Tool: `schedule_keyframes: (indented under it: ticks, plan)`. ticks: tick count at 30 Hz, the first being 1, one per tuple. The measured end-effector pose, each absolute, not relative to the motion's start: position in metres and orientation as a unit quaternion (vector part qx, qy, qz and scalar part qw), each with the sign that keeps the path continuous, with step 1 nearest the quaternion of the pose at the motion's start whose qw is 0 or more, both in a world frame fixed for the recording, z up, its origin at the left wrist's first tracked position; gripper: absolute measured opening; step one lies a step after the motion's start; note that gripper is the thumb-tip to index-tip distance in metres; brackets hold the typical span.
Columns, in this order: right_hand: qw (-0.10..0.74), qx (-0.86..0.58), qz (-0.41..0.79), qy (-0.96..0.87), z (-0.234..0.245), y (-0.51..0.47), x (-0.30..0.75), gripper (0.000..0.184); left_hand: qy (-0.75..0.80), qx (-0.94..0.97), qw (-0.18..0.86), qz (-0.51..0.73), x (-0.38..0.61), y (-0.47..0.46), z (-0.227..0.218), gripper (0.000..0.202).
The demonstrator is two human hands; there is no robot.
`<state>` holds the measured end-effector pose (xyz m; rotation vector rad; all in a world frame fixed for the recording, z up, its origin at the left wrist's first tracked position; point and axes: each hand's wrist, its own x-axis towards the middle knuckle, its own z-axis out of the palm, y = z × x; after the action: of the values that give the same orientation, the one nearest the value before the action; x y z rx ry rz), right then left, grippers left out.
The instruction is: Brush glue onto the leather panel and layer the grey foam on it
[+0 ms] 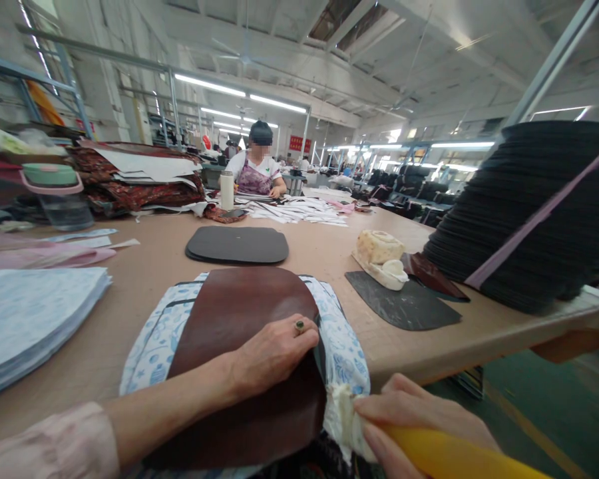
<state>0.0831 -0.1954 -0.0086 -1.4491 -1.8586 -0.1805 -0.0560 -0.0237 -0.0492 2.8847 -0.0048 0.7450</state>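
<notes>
A brown leather panel lies on a white and blue patterned fabric piece at the table's near edge. My left hand, with a ring on one finger, presses flat on the panel's right side, fingertips at its edge. My right hand is low at the front right, fingers closed around a yellow handle and touching a bunch of white cloth at the fabric's corner.
Black shaped pieces lie mid-table, another dark piece to the right under a sponge-like block. A tall black stack stands at the right, patterned sheets at the left. A person sits at the far end.
</notes>
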Motion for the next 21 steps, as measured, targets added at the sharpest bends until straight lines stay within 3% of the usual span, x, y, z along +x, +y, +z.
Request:
schedule_keyframes:
  ticks: [4,9,21]
  plan:
    - [0.37,-0.604,0.006,-0.706,-0.001,-0.188,0.1,0.011,-0.004,0.964,0.096,0.247,-0.056,-0.024,-0.048,0.019]
    - [0.498,-0.627,0.026,-0.598,0.006,-0.166,0.124,0.014,-0.003,0.963,0.097,0.25,-0.056,-0.023,-0.049,0.019]
    - [0.505,-0.615,0.161,-0.584,-0.012,-0.094,0.148,0.02,-0.02,0.957,0.116,0.265,-0.056,-0.022,-0.048,0.02]
